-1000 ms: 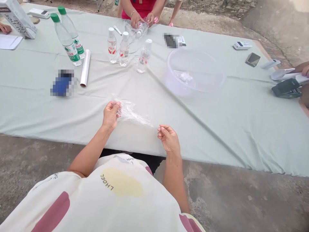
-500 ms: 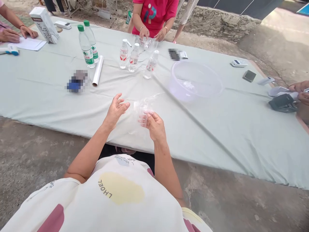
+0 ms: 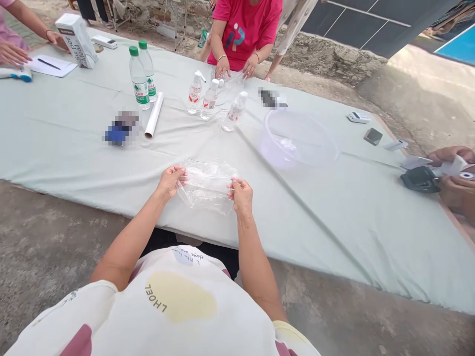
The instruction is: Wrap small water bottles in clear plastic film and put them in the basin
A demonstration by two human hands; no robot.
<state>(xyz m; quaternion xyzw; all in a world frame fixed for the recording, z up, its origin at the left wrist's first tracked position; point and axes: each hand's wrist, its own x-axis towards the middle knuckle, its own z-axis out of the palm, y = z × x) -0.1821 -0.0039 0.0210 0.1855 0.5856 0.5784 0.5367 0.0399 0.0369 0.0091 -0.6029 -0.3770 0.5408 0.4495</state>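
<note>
A crinkled sheet of clear plastic film (image 3: 210, 185) stretches between my hands above the near edge of the table. My left hand (image 3: 171, 181) pinches its left side between thumb and fingers. At its right side, my right hand (image 3: 241, 194) grips the edge in the same way. Beyond the film stand three small water bottles with white caps, one of them a bottle (image 3: 234, 112) nearest to me. A translucent purple basin (image 3: 304, 158) sits to the right, with some crumpled clear plastic inside.
A white roll (image 3: 154, 116) lies beside two green-capped bottles (image 3: 140, 84). A white box (image 3: 79, 42) stands at the far left near a person's hands. Across the table, a person in a pink shirt (image 3: 243, 32) handles clear plastic. Another person's hands (image 3: 454, 168) hold something white at right.
My left hand has closed on the plastic film, which was held only in my right hand. The film is now spread out between both hands.
</note>
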